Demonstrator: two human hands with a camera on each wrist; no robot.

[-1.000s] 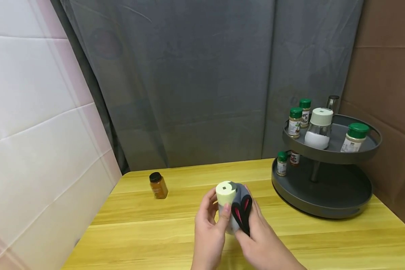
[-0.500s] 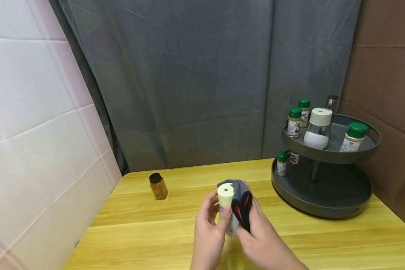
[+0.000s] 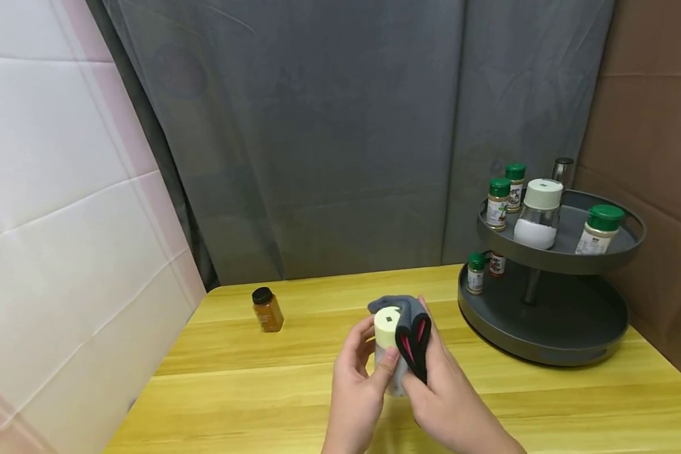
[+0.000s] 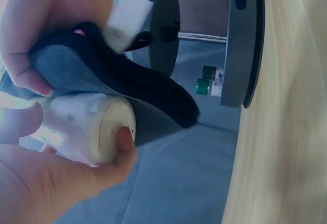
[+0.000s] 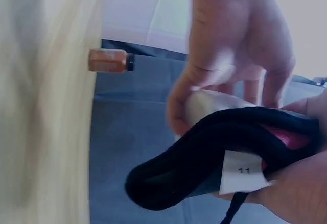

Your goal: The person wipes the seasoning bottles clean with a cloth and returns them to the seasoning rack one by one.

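Pale-lidded jar (image 3: 386,334): it is resting between my two grips, in front of me, and it is appearing lifted above the tabletop (image 3: 250,378).
Long axis: it is running nearly upright, the lid (image 3: 387,314) facing up; only a small lean is showing, and its exact angle I cannot tell.
Left grip (image 3: 359,384): it is curling round the jar from the left side; the thumb (image 3: 389,360) is pressing the near face, and the other fingers are going round toward the far side.
Right grip (image 3: 445,384): it is holding the grey cloth (image 3: 412,318) from the right side; whether some fingertip is also touching the jar directly, I cannot tell.
Cloth fold: the black edge and pink inside are facing toward me, and one grey flap is reaching left, behind the lid.
Nearer grip: the left one is having the jar directly, while the right one is meeting it mostly through the cloth.
Deciding relation: in my judgement, the next move is depending on the jar lying right of my left grip and left of the cloth, with the axis passing upright between them.
Two-tier rack (image 3: 550,265): it is standing well apart, farther and to the right, nearer to my right grip.
Amber bottle (image 3: 269,315): it is standing farther and to the left, nearer to my left grip.
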